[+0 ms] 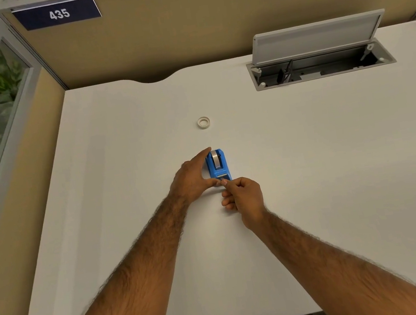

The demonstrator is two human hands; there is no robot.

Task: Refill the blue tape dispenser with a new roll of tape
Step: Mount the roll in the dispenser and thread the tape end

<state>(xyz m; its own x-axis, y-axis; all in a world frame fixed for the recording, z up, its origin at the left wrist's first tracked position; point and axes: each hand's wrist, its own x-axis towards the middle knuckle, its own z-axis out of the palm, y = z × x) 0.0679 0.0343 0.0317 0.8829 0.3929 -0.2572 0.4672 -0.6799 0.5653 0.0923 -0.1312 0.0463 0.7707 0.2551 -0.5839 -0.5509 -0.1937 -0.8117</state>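
The blue tape dispenser (218, 166) stands on the white desk (312, 168), near the middle, with a grey-white roll of tape (216, 158) seated in it. My left hand (191, 179) cups the dispenser's left side, forefinger along its far end and thumb at its near end. My right hand (243, 198) is curled just in front of the dispenser, thumb and forefinger pinched at the cutter end, apparently on the tape's loose end. A small white empty ring (203, 122), like a tape core, lies flat on the desk farther back.
An open cable hatch (322, 63) with a raised grey lid sits at the desk's back right. A tan partition with a "435" sign (59, 14) closes the back. A glass panel with plants behind it runs along the left.
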